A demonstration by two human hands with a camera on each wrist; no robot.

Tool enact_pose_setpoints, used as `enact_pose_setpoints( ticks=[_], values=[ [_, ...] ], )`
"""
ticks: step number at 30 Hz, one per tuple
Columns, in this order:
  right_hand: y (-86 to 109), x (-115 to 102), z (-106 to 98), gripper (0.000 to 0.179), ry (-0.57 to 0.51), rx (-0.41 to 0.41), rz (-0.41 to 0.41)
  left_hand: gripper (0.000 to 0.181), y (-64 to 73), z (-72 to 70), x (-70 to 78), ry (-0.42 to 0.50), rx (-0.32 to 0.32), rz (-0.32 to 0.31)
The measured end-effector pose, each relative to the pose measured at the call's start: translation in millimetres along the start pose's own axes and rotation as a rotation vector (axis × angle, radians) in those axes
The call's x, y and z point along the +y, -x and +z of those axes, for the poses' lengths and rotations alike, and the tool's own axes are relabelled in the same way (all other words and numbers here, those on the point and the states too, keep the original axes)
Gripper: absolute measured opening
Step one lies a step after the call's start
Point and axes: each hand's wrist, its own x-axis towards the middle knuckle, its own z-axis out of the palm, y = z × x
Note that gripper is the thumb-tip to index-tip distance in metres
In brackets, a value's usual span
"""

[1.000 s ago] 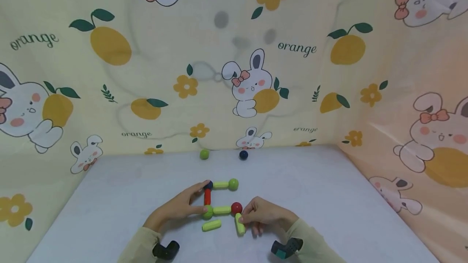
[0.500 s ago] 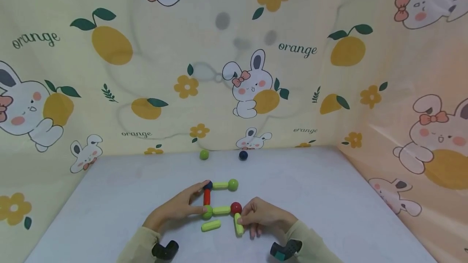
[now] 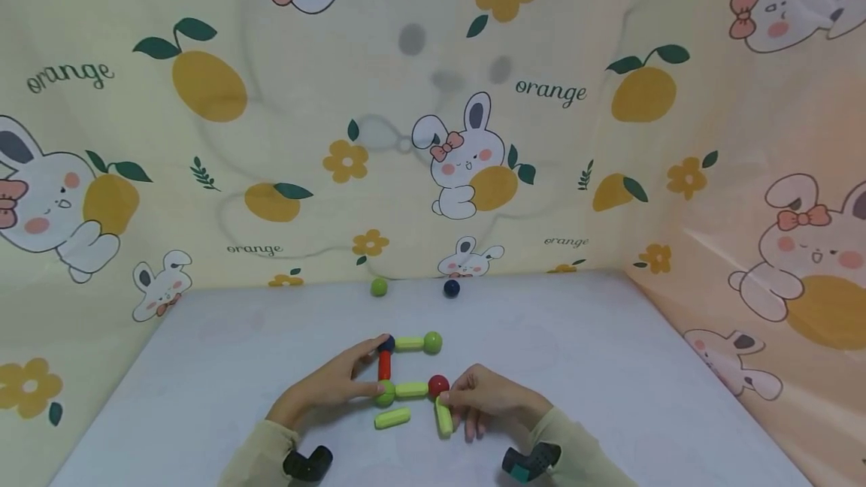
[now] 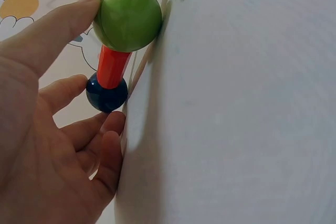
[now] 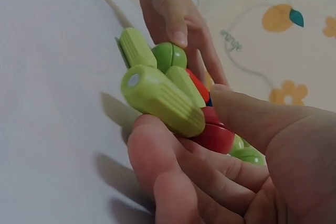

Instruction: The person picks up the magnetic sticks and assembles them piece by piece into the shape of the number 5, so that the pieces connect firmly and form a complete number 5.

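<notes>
Magnetic balls and rods form a joined figure on the table. My left hand (image 3: 331, 382) holds it, thumb on a green ball (image 4: 128, 19) and a fingertip at a dark blue ball (image 4: 107, 94); a red rod (image 4: 113, 67) joins these two. From the blue ball, a yellow-green rod (image 3: 409, 343) leads to another green ball (image 3: 432, 342). Another yellow-green rod (image 3: 411, 390) links the held green ball to a red ball (image 3: 438, 386). My right hand (image 3: 490, 397) pinches a yellow-green rod (image 5: 163, 100) at its red-ball end; its free end shows a silvery disc.
One loose yellow-green rod (image 3: 392, 418) lies in front of the figure. At the table's back edge sit a green ball (image 3: 379, 287) and a dark blue ball (image 3: 451, 288). A rabbit-and-orange printed cloth (image 3: 379, 194) hangs behind the white table (image 3: 575, 352).
My right fingertips have slid up the rod toward the red ball, uncovering more of the rod. The left hand and the rest of the figure stay in place.
</notes>
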Motion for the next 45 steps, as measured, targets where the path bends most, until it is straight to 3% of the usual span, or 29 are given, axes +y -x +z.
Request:
enact_pose_setpoints(
  ticks=[5, 11, 14, 18, 26, 45],
  values=[
    [-2.0, 4.5, -1.5, 0.031, -0.017, 0.026, -0.012, 0.087, 0.8, 1.9, 0.1, 0.002, 0.002, -0.017],
    [-6.9, 7.0, -2.7, 0.024, -0.028, 0.135, -0.070, 0.087, 1.9, 3.2, -0.5, -0.007, 0.001, -0.027],
    [-9.1, 7.2, -3.9, 0.030, -0.013, 0.159, -0.097, 0.087, 1.8, 2.9, -0.3, -0.007, 0.005, -0.029],
    [-10.4, 8.2, -5.9, 0.036, 0.014, 0.135, -0.129, 0.087, 1.7, 1.9, -0.3, -0.008, 0.005, -0.026],
    [-10.3, 6.2, -7.5, 0.031, 0.030, 0.123, -0.176, 0.087, 1.2, -3.4, 0.1, -0.030, 0.002, -0.012],
    [-10.2, 8.3, -9.0, 0.036, 0.033, 0.106, -0.163, 0.087, 1.4, -2.0, 0.4, -0.024, -0.002, -0.019]
  ],
)
